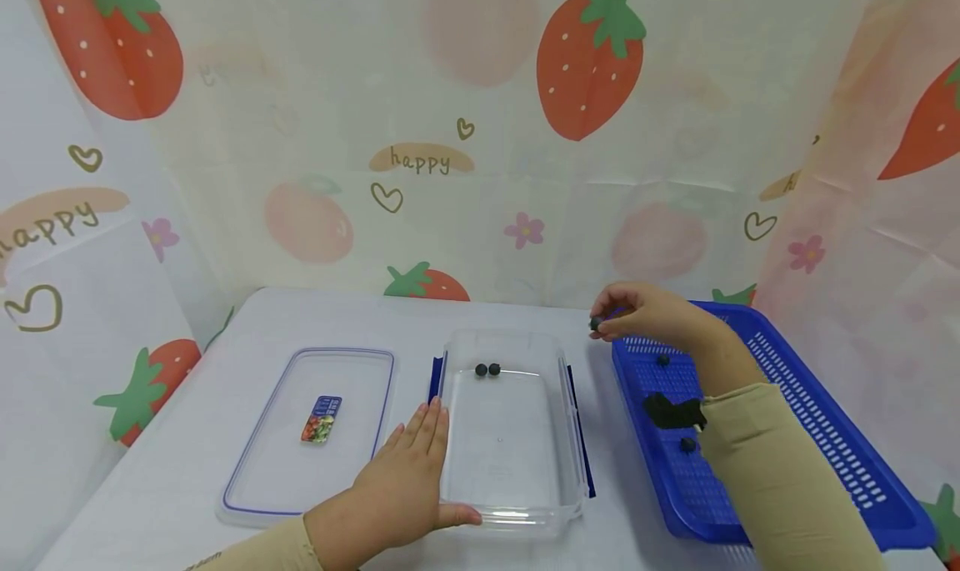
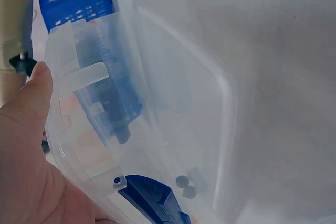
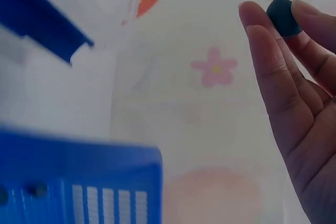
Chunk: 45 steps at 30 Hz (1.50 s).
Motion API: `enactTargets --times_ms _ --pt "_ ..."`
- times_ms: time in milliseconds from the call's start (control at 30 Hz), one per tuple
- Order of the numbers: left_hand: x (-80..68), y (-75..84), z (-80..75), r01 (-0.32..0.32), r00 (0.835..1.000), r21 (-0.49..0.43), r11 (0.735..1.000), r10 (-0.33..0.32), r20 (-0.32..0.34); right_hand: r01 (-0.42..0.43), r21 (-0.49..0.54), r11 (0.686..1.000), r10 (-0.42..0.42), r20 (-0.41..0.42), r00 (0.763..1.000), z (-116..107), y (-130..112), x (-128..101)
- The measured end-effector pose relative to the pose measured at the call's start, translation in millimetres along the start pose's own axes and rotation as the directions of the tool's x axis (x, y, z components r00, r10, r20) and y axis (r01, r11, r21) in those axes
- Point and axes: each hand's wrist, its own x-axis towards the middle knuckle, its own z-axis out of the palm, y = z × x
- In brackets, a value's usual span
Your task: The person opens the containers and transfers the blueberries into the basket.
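While the left hand point(image 1: 401, 483) lies nearest the camera with its fingers straight and together, its palm rests flat against the near left corner of the clear plastic container point(image 1: 512, 517), and the thumb stretches along the container's front rim; the left wrist view shows that thumb pressed to the transparent wall. Inside the container, toward its far end, 2 blueberries point(image 1: 487, 370) sit side by side, touching or nearly so. Blue latch clips point(image 1: 436, 378) flank the container's long sides. Just left of it, the container's lid point(image 1: 277, 471) lies flat on the white table point(image 1: 150, 488), with a small printed label point(image 1: 322, 418) near its middle. To the right of the container stands a blue perforated basket point(image 1: 825, 413), angled away from the camera; 2 more loose berries point(image 1: 663, 360) show on its floor, one near the far end and one closer, partly beside the beige sleeve point(image 1: 780, 479). A dark wrist strap point(image 1: 672, 411) crosses the right forearm above the basket. Farther back, the right hand point(image 1: 652, 314) is raised over the basket's far left corner, between basket and container, and its fingertips pinch 1 held blueberry point(image 1: 596, 323); the right wrist view shows the berry gripped between the fingertips. Behind everything hangs a strawberry-print backdrop point(image 1: 480, 137).
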Motion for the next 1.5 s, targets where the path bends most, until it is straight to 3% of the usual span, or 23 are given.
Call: enactTargets --times_ms 300,567,1000,1200,1500 --pt "0.1 0.1 -0.1 -0.003 1.000 0.002 1.000 0.003 -0.006 -0.001 -0.084 0.996 0.001 -0.007 1.000 -20 20 -53" --pt "0.3 -0.3 1.0 -0.004 1.000 0.003 1.000 0.004 -0.010 -0.039 -0.112 0.993 0.051 0.106 0.993 -22 48 -82" --pt "1.1 -0.6 1.3 0.006 1.000 -0.006 1.000 -0.006 -0.010 -0.092 -0.090 0.992 0.111 0.228 0.967 -9 69 -91" --pt "-1.2 0.2 -0.9 0.008 1.000 -0.011 1.000 -0.008 -0.003 -0.121 -0.033 0.992 0.125 0.319 0.939 -4 74 -91" --pt "-1.4 -0.3 0.7 0.002 1.000 -0.004 1.000 -0.002 -0.015 -0.110 -0.028 0.994 0.113 0.254 0.960 -11 76 -94"
